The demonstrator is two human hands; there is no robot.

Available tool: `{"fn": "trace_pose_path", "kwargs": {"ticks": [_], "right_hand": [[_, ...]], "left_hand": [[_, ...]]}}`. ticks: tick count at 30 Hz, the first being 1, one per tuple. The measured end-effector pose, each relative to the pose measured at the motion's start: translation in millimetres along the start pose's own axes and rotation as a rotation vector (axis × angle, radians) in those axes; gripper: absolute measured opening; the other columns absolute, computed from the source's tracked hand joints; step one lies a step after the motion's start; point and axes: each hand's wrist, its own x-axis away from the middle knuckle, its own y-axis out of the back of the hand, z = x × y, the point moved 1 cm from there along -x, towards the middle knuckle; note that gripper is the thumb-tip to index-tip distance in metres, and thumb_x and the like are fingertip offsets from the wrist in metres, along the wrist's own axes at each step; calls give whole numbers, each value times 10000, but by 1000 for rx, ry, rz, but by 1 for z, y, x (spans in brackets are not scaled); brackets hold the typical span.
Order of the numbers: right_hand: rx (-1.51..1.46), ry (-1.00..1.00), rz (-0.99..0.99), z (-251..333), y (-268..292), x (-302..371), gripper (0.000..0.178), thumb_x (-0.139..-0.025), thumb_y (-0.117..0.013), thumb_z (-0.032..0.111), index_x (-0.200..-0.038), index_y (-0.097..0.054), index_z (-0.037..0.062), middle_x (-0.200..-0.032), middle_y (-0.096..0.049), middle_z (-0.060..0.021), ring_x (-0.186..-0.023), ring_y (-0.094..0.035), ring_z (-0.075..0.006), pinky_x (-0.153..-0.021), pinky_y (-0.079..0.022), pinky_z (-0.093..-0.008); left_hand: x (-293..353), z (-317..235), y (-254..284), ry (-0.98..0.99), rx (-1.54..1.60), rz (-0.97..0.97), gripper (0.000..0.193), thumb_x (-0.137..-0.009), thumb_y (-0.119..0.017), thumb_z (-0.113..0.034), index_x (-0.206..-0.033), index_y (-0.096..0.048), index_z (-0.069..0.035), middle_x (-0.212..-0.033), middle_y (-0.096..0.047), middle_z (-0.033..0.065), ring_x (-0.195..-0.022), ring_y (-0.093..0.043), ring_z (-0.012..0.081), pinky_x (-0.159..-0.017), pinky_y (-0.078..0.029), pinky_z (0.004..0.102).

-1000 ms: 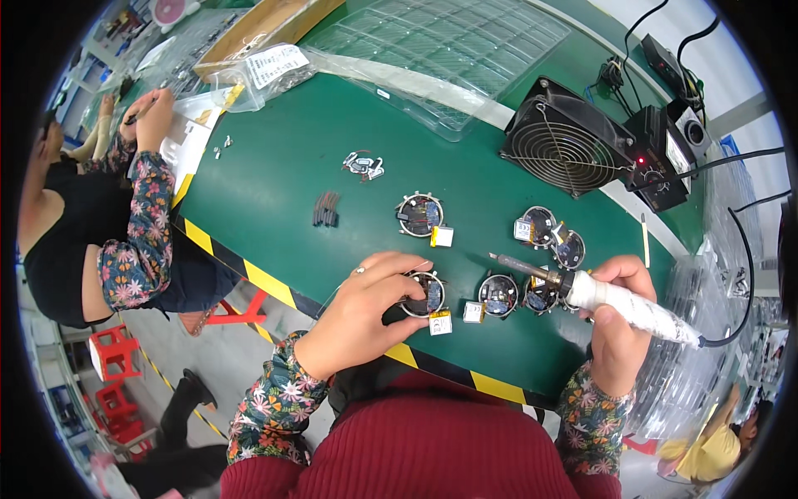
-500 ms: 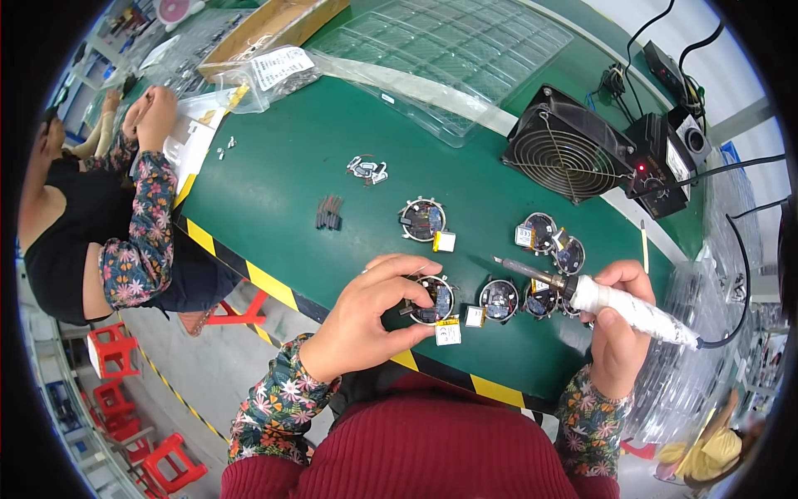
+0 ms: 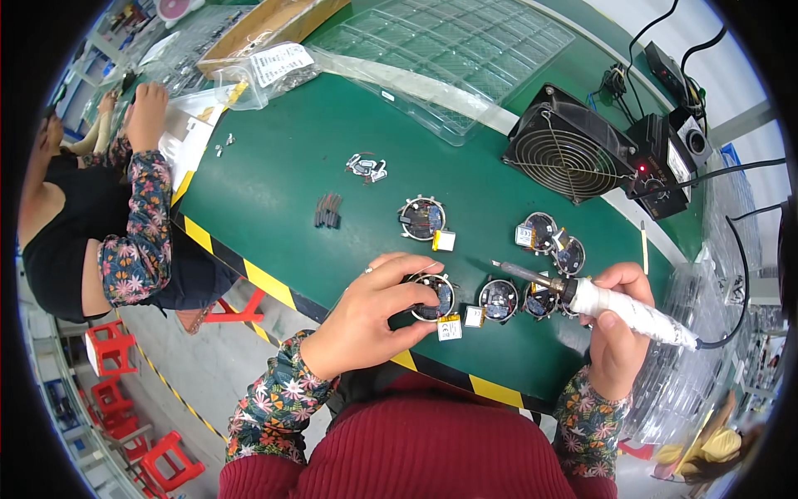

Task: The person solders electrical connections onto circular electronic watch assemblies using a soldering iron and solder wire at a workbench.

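My left hand (image 3: 374, 308) is closed around the rim of a round circuit assembly (image 3: 440, 298), its index finger bent over the board and hiding part of it. A small flat battery (image 3: 449, 328) with a yellow edge hangs at the assembly's near side, by my thumb. In my right hand (image 3: 619, 333) is a soldering iron (image 3: 594, 301) with a white-wrapped handle. Its tip points left and stays apart from the held assembly. Between my hands lies another round assembly (image 3: 499, 299) with its own battery (image 3: 474, 316); several more sit under and beyond the iron.
Beyond my left hand lie another round assembly (image 3: 421, 218), dark tubular parts with leads (image 3: 327, 210) and small white-and-black parts (image 3: 366, 168). A black fan (image 3: 569, 145) and a control box (image 3: 661, 166) stand far right. Clear trays (image 3: 465, 50) lie behind. A co-worker's sleeve (image 3: 150, 200) is at left.
My left index finger has come further over the round assembly, covering more of the board. The iron has barely moved. The co-worker's hands at left have shifted slightly.
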Motion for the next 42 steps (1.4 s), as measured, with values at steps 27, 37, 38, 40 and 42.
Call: {"fn": "trace_pose_path", "kwargs": {"ticks": [27,37,38,40,42], "right_hand": [[226,-65,354,3,-37,5,284,-683,-695,78,-922,-555,20,-791,-586,-34,-678,-531,-78,-604,-413,-212],[282,-64,383,2,-38,5,291,-677,-700,85,-923,-559,20,-783,-583,-31,-666,-525,-79,-600,-411,-212],[273,-67,375,3,-39,5,291,-678,-701,86,-923,-559,20,-786,-583,-33,-668,-525,-80,-601,-410,-213],[263,-69,369,3,-40,5,292,-678,-701,86,-923,-558,19,-788,-583,-35,-670,-524,-81,-601,-409,-214],[267,-74,374,2,-38,5,292,-679,-701,88,-924,-557,20,-794,-583,-38,-674,-525,-83,-603,-408,-216]], "left_hand": [[-7,-2,-3,78,-114,-36,103,-658,-624,27,-717,-550,-13,-1084,-574,154,-1017,-547,334,-837,-451,384],[-7,-3,-7,44,-119,-112,63,-654,-586,36,-639,-526,25,-1039,-561,176,-957,-544,341,-770,-476,396],[-7,-3,-7,49,-118,-111,66,-653,-586,36,-636,-524,26,-1039,-561,177,-957,-544,341,-766,-476,397],[-7,-3,-7,54,-118,-110,68,-652,-586,35,-632,-522,26,-1039,-562,177,-956,-544,341,-763,-477,398],[-7,-3,-8,49,-126,-119,73,-649,-585,38,-626,-517,25,-1040,-562,178,-952,-546,339,-754,-479,400]]}}
